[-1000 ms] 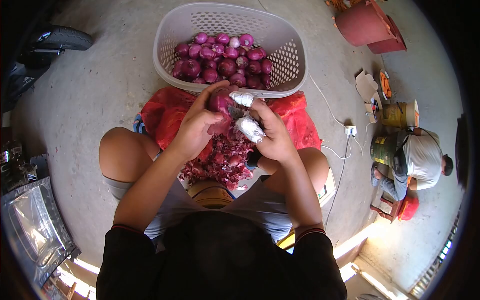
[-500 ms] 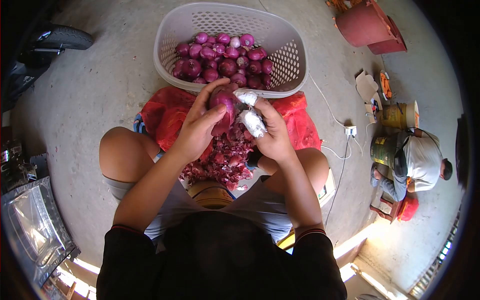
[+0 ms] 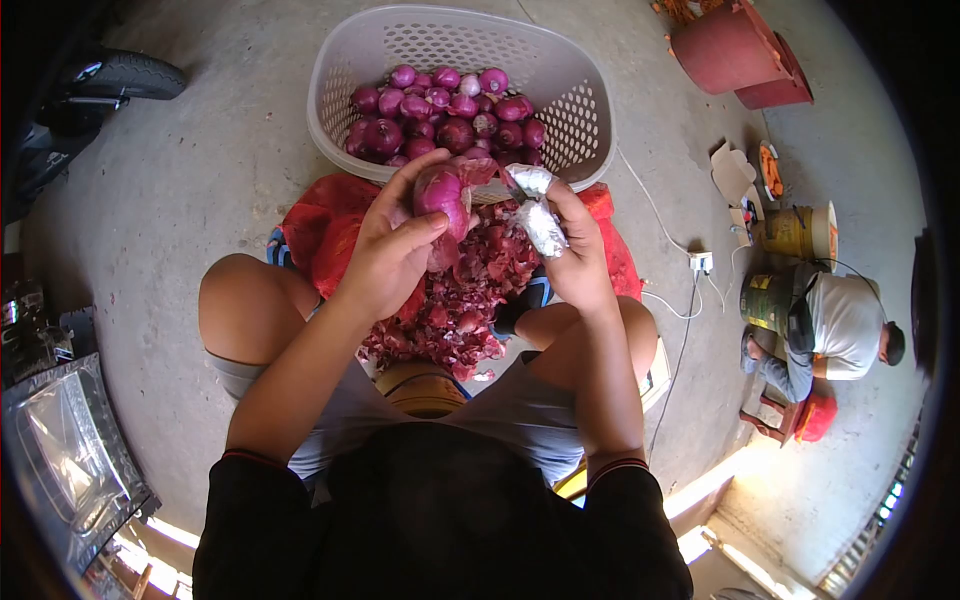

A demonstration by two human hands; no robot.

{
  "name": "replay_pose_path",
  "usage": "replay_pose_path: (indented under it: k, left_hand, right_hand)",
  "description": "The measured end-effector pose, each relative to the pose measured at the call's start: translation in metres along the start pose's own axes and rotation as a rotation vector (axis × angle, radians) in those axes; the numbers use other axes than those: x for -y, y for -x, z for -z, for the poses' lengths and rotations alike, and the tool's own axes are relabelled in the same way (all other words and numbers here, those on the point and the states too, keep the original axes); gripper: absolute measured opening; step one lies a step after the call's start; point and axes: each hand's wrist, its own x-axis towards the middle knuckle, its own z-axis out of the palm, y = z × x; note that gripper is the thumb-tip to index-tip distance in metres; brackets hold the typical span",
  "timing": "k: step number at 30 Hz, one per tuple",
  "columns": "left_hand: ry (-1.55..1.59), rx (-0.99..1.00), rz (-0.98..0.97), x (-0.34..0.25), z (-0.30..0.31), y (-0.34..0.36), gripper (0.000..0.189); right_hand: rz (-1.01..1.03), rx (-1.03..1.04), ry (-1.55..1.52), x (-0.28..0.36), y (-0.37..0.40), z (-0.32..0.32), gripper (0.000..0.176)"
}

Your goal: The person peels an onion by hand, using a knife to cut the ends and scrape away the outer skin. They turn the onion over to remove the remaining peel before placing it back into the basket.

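My left hand (image 3: 385, 245) is closed around a red onion (image 3: 438, 196), thumb across its near side. Papery onion skin (image 3: 478, 171) is partly lifted from its top and stretches toward my right hand (image 3: 575, 255). The thumb and forefinger of that hand wear shiny silvery-white wrappings (image 3: 541, 229) and pinch at the skin's far end. Below both hands lies a heap of dark red onion peelings (image 3: 470, 300) on a red mesh sack (image 3: 340, 225). Just beyond them stands a grey plastic basket (image 3: 590, 170) holding many peeled-looking red onions (image 3: 455, 133).
A white cable runs along the concrete floor to a power strip (image 3: 701, 262) at right. Farther right, another person (image 3: 845, 325) sits bent over near buckets (image 3: 800, 232). Red tubs (image 3: 725, 48) stand at the upper right, and a motorbike wheel (image 3: 135, 75) at the upper left.
My right hand has moved right, away from the onion, drawing a strip of skin out with it. My left hand and the onion have shifted only slightly.
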Motion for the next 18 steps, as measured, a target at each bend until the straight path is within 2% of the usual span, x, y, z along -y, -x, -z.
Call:
replay_pose_path:
  k: [3,6,8,11,18]
  left_hand:
    - [-0.113,0.000,-0.037,0.005,0.007,0.000,0.067]
    - [-0.095,0.012,-0.117,0.008,0.009,-0.003,0.066]
    - [-0.146,0.027,-0.139,0.009,0.010,-0.002,0.067]
    - [-0.188,0.065,-0.148,0.009,0.009,0.000,0.070]
    - [-0.240,0.142,-0.171,0.014,0.010,0.002,0.071]
  right_hand:
    - [0.004,-0.006,0.002,-0.003,0.000,0.004,0.047]
    - [-0.276,0.052,-0.163,0.010,0.003,0.005,0.055]
    - [-0.308,0.157,-0.193,0.020,0.003,0.003,0.059]
    - [-0.329,0.225,-0.250,0.022,0.005,-0.006,0.061]
    - [-0.200,0.213,-0.157,0.017,0.003,-0.020,0.057]
